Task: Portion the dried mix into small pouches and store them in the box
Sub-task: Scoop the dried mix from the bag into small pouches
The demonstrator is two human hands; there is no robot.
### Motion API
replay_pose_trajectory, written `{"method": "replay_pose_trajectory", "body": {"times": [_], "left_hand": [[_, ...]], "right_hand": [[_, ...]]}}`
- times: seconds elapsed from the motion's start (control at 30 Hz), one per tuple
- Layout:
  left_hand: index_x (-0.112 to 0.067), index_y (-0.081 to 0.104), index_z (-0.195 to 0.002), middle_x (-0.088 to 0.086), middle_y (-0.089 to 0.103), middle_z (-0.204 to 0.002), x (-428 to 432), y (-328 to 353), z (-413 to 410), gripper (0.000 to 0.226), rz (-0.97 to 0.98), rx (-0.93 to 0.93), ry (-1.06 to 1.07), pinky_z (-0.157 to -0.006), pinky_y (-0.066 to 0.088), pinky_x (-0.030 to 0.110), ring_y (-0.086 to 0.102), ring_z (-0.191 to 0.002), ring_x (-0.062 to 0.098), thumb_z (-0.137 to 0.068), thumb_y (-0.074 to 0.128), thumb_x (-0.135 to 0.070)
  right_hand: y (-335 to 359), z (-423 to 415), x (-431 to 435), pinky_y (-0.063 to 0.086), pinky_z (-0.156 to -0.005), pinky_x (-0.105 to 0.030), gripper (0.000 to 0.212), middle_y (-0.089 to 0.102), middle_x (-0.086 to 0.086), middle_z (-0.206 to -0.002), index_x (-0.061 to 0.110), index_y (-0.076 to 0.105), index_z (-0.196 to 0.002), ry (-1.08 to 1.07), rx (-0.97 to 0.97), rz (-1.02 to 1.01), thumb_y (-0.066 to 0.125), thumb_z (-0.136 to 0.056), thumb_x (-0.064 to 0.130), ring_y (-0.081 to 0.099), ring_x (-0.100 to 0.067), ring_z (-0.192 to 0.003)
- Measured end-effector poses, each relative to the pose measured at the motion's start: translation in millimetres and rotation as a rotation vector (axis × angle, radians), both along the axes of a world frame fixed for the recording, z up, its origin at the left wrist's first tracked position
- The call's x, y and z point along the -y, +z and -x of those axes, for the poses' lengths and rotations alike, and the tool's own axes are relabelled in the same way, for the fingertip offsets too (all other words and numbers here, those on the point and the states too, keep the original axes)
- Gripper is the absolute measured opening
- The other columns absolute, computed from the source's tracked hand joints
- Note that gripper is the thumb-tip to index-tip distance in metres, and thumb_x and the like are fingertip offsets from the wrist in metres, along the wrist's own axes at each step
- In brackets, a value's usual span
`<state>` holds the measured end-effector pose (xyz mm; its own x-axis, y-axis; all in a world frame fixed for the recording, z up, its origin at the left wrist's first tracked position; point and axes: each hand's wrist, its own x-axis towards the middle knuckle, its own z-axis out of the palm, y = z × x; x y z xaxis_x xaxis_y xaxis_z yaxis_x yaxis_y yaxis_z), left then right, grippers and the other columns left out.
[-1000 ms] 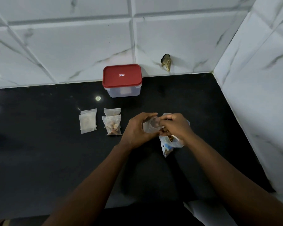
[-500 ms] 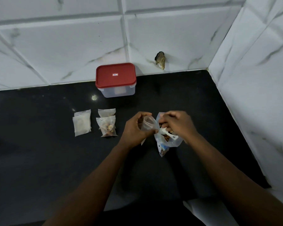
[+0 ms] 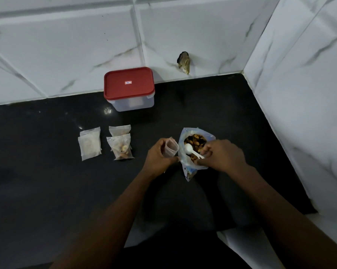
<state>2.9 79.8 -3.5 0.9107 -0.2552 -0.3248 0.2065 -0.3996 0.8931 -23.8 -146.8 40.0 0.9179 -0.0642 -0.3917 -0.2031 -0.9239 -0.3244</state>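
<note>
On the black counter (image 3: 47, 191), left hand (image 3: 160, 158) held an empty clear pouch (image 3: 171, 147), right hand (image 3: 222, 156) gripped a white plastic spoon (image 3: 193, 151) in the dried-mix bag (image 3: 194, 141); one filled pouch (image 3: 121, 147) at 9 o'clock, red-lidded box (image 3: 129, 88) unopened.

Dim, cool light is coming from overhead, leaving the marble-look wall tiles (image 3: 67, 45) greyish and the glossy black countertop (image 3: 37, 181) swallowing detail, with two small glints (image 3: 107, 110) shining on it near the red-lidded box (image 3: 129, 88). The white spoon (image 3: 188, 148) in the right hand (image 3: 222, 156) is standing out brightest, while the clear pouch (image 3: 171, 149) in the left hand (image 3: 159, 159) is looking murky. The wide lens is bending the tile joints toward the edges, and the forearms (image 3: 105, 230) at the bottom are looking soft and grainy.
</note>
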Motion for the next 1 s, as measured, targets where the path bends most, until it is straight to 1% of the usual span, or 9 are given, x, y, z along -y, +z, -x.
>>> {"method": "replay_pose_trajectory", "body": {"times": [0.2,0.3,0.37,0.5,0.6,0.7,0.8,0.9,1.0], "left_hand": [[-0.035,0.054,-0.118,-0.013,0.063,-0.116,2,-2,3,0.053,0.02,-0.017,0.011,-0.079,0.047,0.016,0.062,-0.107,0.001,-0.08,0.086,-0.015],[-0.034,0.055,-0.12,-0.011,0.064,-0.118,1,-3,3,0.053,0.034,-0.032,0.017,-0.084,0.05,0.02,0.062,-0.11,0.005,-0.08,0.086,-0.017],[-0.034,0.056,-0.118,-0.01,0.065,-0.118,2,-4,2,0.051,0.038,-0.035,0.017,-0.087,0.053,0.025,0.064,-0.111,0.007,-0.08,0.086,-0.016],[-0.037,0.055,-0.115,-0.009,0.066,-0.118,5,-4,1,0.051,0.051,-0.045,0.011,-0.087,0.052,0.024,0.064,-0.11,0.006,-0.081,0.085,-0.013],[-0.041,0.055,-0.112,-0.009,0.066,-0.118,7,-5,2,0.051,0.059,-0.054,0.012,-0.092,0.055,0.03,0.064,-0.111,0.007,-0.081,0.084,-0.012],[-0.041,0.055,-0.109,-0.009,0.066,-0.118,8,-5,2,0.049,0.059,-0.062,0.013,-0.096,0.057,0.035,0.065,-0.111,0.008,-0.082,0.084,-0.011],[-0.04,0.055,-0.109,-0.008,0.066,-0.117,9,-4,2,0.049,0.066,-0.065,0.01,-0.097,0.057,0.038,0.065,-0.111,0.009,-0.082,0.083,-0.01],[-0.039,0.056,-0.111,-0.007,0.067,-0.118,10,-5,3,0.049,0.074,-0.062,0.003,-0.098,0.058,0.04,0.066,-0.111,0.01,-0.082,0.084,-0.011],[-0.037,0.058,-0.114,-0.006,0.067,-0.119,12,-6,3,0.05,0.075,-0.059,-0.005,-0.098,0.058,0.041,0.066,-0.112,0.01,-0.081,0.085,-0.011]], "right_hand": [[0,3,-3,0.059,-0.078,-0.036,0.032,0.071,0.012,-0.101,0.038,0.071,-0.11,0.06,0.129,0.099,0.071,-0.084,0.056,0.067,-0.009,-0.088],[0,4,-2,0.059,-0.077,-0.037,0.029,0.071,0.008,-0.101,0.036,0.069,-0.117,0.067,0.195,0.101,0.066,-0.09,0.046,0.067,-0.012,-0.087],[-2,6,-3,0.059,-0.077,-0.036,0.024,0.071,0.007,-0.101,0.034,0.07,-0.117,0.092,0.194,0.074,0.062,-0.095,0.04,0.066,-0.011,-0.086],[-6,9,-2,0.056,-0.077,-0.028,0.037,0.068,0.007,-0.111,0.03,0.066,-0.127,0.084,0.174,-0.032,0.071,-0.091,0.032,0.064,-0.006,-0.093],[-9,14,-2,0.056,-0.082,-0.03,0.031,0.069,0.006,-0.116,0.029,0.068,-0.125,0.082,0.294,-0.002,0.068,-0.094,0.031,0.066,-0.01,-0.101],[-11,20,-1,0.057,-0.082,-0.032,0.03,0.072,0.002,-0.113,0.024,0.071,-0.121,0.037,0.45,-0.029,0.07,-0.092,0.03,0.068,-0.012,-0.1],[-15,20,0,0.056,-0.076,-0.031,0.027,0.073,0.0,-0.106,0.022,0.073,-0.118,0.001,0.493,-0.012,0.071,-0.092,0.03,0.069,-0.015,-0.094],[-23,15,-3,0.057,-0.07,-0.036,0.023,0.073,-0.004,-0.097,0.017,0.074,-0.111,-0.024,0.531,0.004,0.068,-0.094,0.031,0.069,-0.019,-0.087],[-30,16,-7,0.056,-0.063,-0.036,0.023,0.072,-0.006,-0.092,0.015,0.074,-0.111,-0.02,0.566,0.042,0.068,-0.093,0.028,0.067,-0.02,-0.081]]}}
